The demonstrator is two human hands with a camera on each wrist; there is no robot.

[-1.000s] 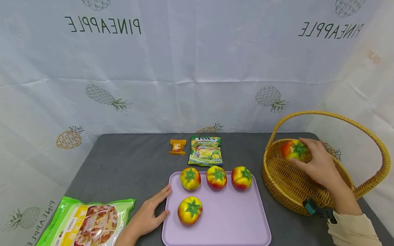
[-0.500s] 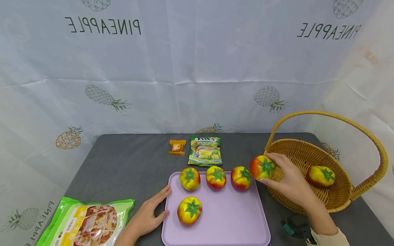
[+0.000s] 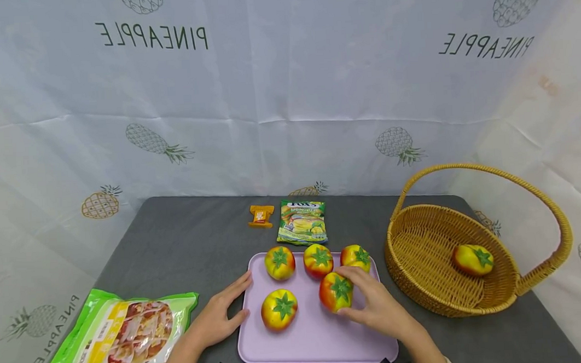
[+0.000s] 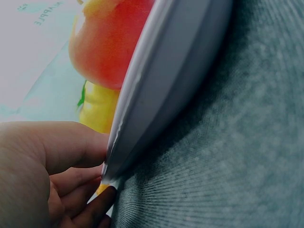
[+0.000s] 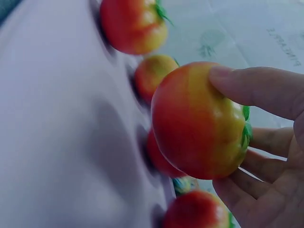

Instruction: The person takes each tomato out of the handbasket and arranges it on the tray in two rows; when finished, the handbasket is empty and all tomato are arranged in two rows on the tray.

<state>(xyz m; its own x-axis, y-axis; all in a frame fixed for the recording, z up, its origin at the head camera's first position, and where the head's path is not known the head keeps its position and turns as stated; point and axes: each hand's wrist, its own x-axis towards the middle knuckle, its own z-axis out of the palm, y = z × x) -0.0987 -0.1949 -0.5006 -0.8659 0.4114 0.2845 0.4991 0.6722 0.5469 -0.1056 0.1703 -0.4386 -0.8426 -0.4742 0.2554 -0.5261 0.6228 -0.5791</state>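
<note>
On the tray (image 3: 328,338), four tomatoes sit placed and a fifth tomato (image 3: 335,291) is gripped low over it by the right hand (image 3: 376,308), tray edge steadied by flat-fingered left hand (image 3: 218,317); one remains in the basket (image 3: 474,303).

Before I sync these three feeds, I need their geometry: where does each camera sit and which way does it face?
Head: on the head, facing forward and down at the tray, basket, both hands.
Left wrist: low by the left hand, facing the tray's edge.
Right wrist: beside the right hand, facing the tomato it grips.
Shared: head and right wrist both show that tomato.
</note>
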